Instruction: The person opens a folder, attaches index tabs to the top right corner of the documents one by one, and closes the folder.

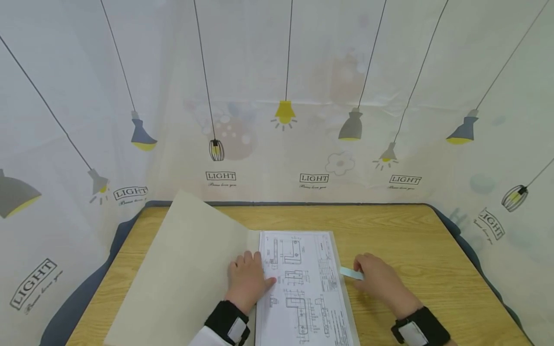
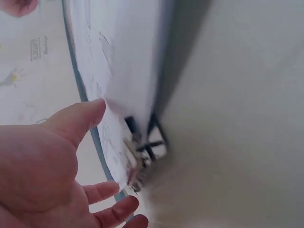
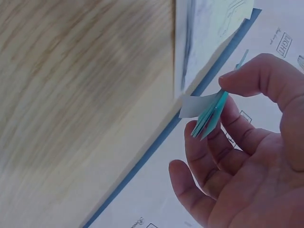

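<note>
An opened cream folder (image 1: 173,278) lies on the table, its cover turned to the left. A stack of technical drawings (image 1: 296,283) fills its right side. My left hand (image 1: 245,283) rests by the folder's spine, with the thumb touching the top sheet's left edge. In the left wrist view a blurred clip (image 2: 154,145) shows past the fingers, near the spine. My right hand (image 1: 378,281) pinches a small pad of teal sticky tabs (image 3: 211,114) between thumb and fingers. One pale strip points from the pad towards the stack's right edge; whether it touches cannot be told.
Under the folder is a wood-grain table (image 1: 424,250) with a dark edge along the back and sides. A pale curtain (image 1: 259,57) printed with hanging lamps stands behind and around it. Each wrist wears a black strap (image 1: 421,327).
</note>
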`<state>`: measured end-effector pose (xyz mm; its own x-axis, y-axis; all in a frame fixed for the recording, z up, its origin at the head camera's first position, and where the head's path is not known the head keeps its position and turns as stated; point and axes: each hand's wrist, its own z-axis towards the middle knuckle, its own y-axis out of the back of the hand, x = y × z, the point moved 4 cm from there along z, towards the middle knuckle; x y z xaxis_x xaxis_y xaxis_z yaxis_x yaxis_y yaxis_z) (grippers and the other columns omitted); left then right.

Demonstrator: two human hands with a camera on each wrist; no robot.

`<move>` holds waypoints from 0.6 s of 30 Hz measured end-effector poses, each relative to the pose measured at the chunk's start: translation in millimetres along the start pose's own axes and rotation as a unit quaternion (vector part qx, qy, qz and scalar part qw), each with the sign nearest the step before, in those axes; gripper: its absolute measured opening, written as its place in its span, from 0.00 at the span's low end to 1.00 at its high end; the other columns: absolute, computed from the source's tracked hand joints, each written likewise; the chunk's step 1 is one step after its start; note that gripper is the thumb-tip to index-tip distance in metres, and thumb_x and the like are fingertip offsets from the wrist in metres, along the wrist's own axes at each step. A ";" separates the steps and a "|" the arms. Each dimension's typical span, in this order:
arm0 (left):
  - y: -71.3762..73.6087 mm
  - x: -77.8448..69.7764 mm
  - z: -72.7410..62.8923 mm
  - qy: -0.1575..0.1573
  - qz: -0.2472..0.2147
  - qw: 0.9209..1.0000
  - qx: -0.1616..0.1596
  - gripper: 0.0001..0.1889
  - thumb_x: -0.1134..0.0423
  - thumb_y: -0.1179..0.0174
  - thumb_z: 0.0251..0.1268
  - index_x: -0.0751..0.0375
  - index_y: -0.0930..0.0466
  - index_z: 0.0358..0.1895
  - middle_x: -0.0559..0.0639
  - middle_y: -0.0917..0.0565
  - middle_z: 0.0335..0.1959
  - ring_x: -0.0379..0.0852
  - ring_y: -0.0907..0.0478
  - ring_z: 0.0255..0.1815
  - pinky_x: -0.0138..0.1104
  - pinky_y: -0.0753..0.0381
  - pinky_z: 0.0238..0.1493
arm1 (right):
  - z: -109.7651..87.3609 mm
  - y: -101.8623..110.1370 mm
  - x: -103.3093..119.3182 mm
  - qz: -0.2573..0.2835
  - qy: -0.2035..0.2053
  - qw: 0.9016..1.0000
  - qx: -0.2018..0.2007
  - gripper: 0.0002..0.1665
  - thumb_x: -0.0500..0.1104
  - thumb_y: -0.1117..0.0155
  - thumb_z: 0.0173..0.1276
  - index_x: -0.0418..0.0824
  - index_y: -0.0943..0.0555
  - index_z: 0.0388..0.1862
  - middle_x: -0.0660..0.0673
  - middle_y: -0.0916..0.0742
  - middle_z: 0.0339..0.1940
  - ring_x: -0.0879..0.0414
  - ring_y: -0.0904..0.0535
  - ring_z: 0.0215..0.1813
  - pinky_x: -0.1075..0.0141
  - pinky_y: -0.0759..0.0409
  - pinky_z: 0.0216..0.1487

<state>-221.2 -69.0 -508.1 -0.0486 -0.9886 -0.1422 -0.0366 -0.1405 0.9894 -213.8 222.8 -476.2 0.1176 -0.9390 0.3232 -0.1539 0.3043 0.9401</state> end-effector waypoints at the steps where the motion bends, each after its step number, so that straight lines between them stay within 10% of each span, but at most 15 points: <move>1: 0.6 -1.8 -1.1 -0.002 -0.006 1.000 -0.002 0.42 0.35 0.32 0.44 0.63 0.30 0.56 0.55 0.30 0.36 0.52 0.37 0.36 0.41 0.40 0.37 | -0.3 0.8 2.1 -0.002 0.002 1.000 -0.004 0.15 0.39 0.27 0.47 0.43 0.25 0.31 0.50 0.26 0.27 0.56 0.32 0.29 0.64 0.33 0.29; 9: 21.1 -20.2 -13.2 -0.038 -0.148 0.988 -0.030 0.41 0.44 0.29 0.47 0.56 0.33 0.65 0.55 0.25 0.55 0.53 0.31 0.51 0.46 0.33 0.49 | -6.6 10.0 30.0 0.016 0.047 0.998 -0.039 0.15 0.38 0.27 0.48 0.47 0.23 0.32 0.54 0.24 0.30 0.59 0.31 0.32 0.65 0.28 0.35; 18: 39.0 -34.1 -41.4 -0.135 -0.365 0.921 0.032 0.32 0.45 0.32 0.51 0.46 0.28 0.61 0.41 0.22 0.50 0.43 0.25 0.51 0.43 0.25 0.53 | -29.5 26.3 76.2 0.013 0.195 0.978 -0.077 0.17 0.40 0.25 0.47 0.51 0.22 0.34 0.61 0.23 0.34 0.66 0.29 0.35 0.71 0.23 0.38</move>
<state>-179.7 -43.0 -463.5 -0.2345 -0.5820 -0.7787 -0.2155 -0.7499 0.6254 -180.0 163.9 -423.6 0.4856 -0.8072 0.3356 -0.0150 0.3762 0.9264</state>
